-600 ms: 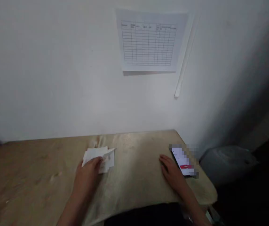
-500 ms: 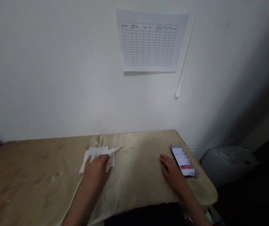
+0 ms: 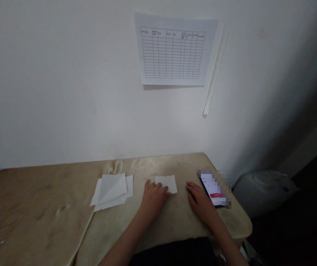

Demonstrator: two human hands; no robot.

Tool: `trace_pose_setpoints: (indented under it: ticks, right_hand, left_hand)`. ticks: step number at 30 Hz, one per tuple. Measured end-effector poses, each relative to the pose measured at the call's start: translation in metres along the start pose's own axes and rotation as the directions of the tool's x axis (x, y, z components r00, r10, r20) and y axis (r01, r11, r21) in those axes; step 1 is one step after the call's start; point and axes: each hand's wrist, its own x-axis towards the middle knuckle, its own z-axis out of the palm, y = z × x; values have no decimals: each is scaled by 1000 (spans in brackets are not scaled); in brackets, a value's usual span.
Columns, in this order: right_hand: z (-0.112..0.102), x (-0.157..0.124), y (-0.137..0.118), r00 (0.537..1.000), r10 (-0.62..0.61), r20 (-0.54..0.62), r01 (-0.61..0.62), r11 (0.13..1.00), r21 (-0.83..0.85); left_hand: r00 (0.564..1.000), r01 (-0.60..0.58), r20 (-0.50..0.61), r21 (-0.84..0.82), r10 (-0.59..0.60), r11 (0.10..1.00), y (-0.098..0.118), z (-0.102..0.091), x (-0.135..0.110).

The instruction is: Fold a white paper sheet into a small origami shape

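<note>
My left hand (image 3: 153, 195) lies flat on the tan table (image 3: 50, 207), its fingers pressing the near edge of a small white folded paper (image 3: 167, 183). To its left sits a loose stack of white paper sheets (image 3: 111, 190), apart from the hand. My right hand (image 3: 201, 201) rests open and flat on the table, fingers stretched out beside a phone (image 3: 214, 189) with a lit screen. The right hand holds nothing.
A white wall rises right behind the table, with a printed grid sheet (image 3: 173, 51) taped to it and a white strip (image 3: 212, 83) beside that. A grey rounded bin (image 3: 263, 188) stands to the right of the table's edge.
My left hand has left the paper stack and moved right, bringing one small white sheet to the middle of the table. The right hand has stayed by the phone.
</note>
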Motion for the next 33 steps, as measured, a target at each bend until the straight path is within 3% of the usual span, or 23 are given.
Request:
trace_pose_setpoints:
  ticks: [5, 12, 17, 23, 27, 33]
  right_hand:
    - [1, -1, 3, 1000, -1, 0, 1, 1000, 7]
    - [-1, 5, 1, 1000, 0, 16, -1, 1000, 25]
    - [5, 37, -22, 987, -118, 107, 116, 993, 26]
    - [32, 73, -33, 941, -198, 275, 228, 970, -84]
    - [32, 74, -24, 923, -196, 332, 256, 955, -149]
    - [24, 65, -13, 936, -183, 301, 240, 957, -163]
  left_hand:
    - [996, -85, 2, -65, 85, 994, -13, 7, 8]
    - [995, -101, -34, -126, 97, 987, -33, 28, 9]
    - [992, -108, 60, -92, 113, 990, -36, 38, 15]
    - [979, -190, 58, -73, 195, 979, -46, 48, 21]
    - [981, -183, 52, -84, 188, 979, -49, 47, 21]
    - [985, -151, 63, -112, 159, 982, -50, 31, 21]
